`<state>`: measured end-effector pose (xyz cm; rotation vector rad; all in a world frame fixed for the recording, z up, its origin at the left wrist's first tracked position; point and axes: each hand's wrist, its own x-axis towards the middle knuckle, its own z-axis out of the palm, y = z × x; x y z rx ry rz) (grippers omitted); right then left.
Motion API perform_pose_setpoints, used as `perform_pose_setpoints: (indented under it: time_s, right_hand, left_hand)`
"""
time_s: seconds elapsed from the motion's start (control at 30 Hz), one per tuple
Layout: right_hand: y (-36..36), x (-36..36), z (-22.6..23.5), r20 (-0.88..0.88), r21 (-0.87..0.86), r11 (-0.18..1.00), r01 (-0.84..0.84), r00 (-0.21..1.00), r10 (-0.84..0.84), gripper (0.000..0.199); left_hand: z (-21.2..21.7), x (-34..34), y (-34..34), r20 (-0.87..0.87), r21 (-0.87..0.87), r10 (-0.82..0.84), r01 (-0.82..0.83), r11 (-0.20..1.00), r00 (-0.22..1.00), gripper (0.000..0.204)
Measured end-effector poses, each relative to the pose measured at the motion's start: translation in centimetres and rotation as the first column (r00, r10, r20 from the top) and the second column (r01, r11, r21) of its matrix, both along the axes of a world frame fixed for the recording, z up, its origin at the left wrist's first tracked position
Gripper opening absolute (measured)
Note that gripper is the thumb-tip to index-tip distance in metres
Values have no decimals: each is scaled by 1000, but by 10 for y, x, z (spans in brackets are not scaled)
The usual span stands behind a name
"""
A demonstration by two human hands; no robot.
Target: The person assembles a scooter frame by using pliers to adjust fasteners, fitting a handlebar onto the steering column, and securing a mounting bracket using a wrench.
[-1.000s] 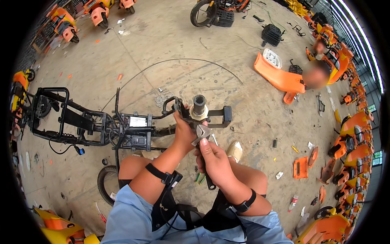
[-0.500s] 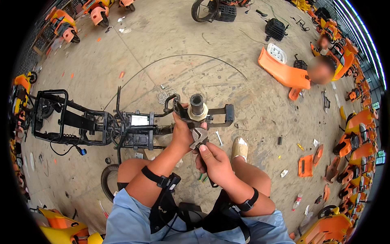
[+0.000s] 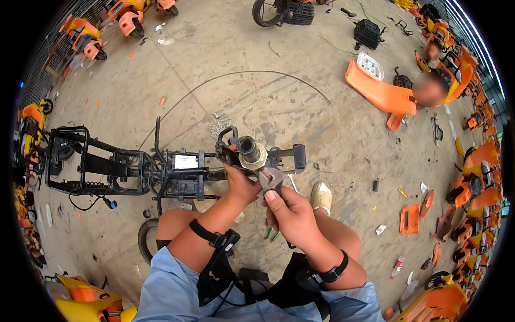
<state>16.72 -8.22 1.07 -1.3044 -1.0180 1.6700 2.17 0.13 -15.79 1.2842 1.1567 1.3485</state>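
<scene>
Steel steering tube [image 3: 251, 152] standing up out of a black scooter frame [image 3: 129, 169], at the middle of the view, just above both hands. Wrench [image 3: 270, 178] set against the collar below the tube's open top, its jaws apparently round the nut, though too small to tell for certain. Right hand [image 3: 292, 217] wrapped round the wrench's lower end, fingers curled shut, thumb laid up along the handle. Left hand [image 3: 240, 182] closed on the frame's neck just beside the tube, touching it from the left. Black strap on the left forearm, black band on the right wrist, blue sleeves at the lower edge.

Frame lying flat on the concrete floor [image 3: 225, 59], stretching away to the left, bare of its body panels. Black tyre [image 3: 146, 239] under the left knee. Thin cable [image 3: 252, 75] curving in an arc over the floor beyond. Orange body panel [image 3: 378, 91] farther off to the upper right, next to another person crouched near the rim. Small orange parts [image 3: 412, 219] and scattered fittings on the floor at right, well apart from the hands.
</scene>
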Motion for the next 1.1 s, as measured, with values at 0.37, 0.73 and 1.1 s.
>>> perform_pose_setpoints:
  time_s: [0.37, 0.73, 1.1]
  right_hand:
    - [6, 6, 0, -5, -12, 998, -55, 998, 55, 36]
    - [5, 7, 8, -28, 0, 1000, 4, 1000, -4, 33]
    - [6, 13, 4, -5, -6, 999, -43, 999, 43, 35]
  left_hand:
    - [18, 6, 4, 351, -171, 13, 50, 984, 936, 63]
    - [54, 6, -3, -135, 296, 82, -38, 954, 987, 60]
    - [43, 12, -3, 82, 208, 70, -86, 974, 994, 60]
